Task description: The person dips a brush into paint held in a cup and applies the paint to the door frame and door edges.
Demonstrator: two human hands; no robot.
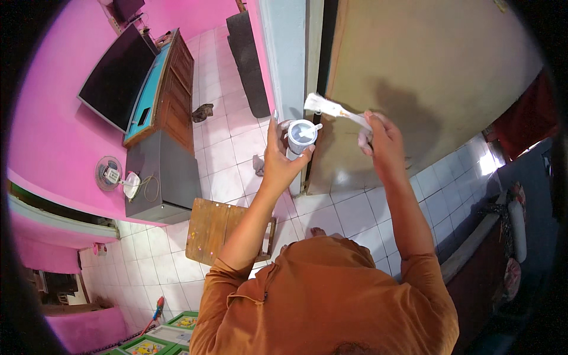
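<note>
My left hand (pixel 281 160) is wrapped round a small whitish paint cup (pixel 294 148) and keeps it upright. Greyish-white paint shows inside it, and a short pale stick (pixel 318 127) leans out over the rim. To the right, my right hand (pixel 381 139) grips the handle of a paintbrush (pixel 328 107). White paint coats its bristles, which point left, above the cup and apart from it. Behind the brush stands a tan door or panel (pixel 355 160), beside a grey-white door frame (pixel 290 65).
A wooden stool (pixel 204 231) stands on the tiled floor (pixel 349 207) below my left arm. At left are a television (pixel 121 77), a wooden cabinet (pixel 174 89), a grey fridge-like box (pixel 160 177) and a fan (pixel 110 174). Dark crumpled cloth (pixel 203 112) lies on the floor.
</note>
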